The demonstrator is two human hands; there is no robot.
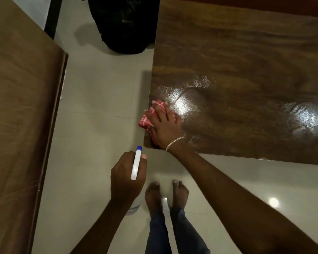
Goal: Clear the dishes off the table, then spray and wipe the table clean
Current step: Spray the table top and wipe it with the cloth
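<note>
While pressing cloth (147,120) flat on near corner of table (246,61) with spread right hand (165,125), could easily shove it off the edge. Gripping bottle (136,165) in left hand (123,177) over floor. Easy to miss wet patch (305,118) further right.

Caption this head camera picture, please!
Right hand presses a red cloth at the corner of the table; left hand holds the spray bottle.

There is one dark wooden table (246,61), one red checked cloth (145,121), one spray bottle (136,165) (white, blue-tipped). Two hands: the left hand (126,177) and the right hand (165,125). Two bare feet (152,197), one bracelet (173,143), one black bag (125,24), one lighter wooden surface (17,107), two shiny patches (305,118).
</note>
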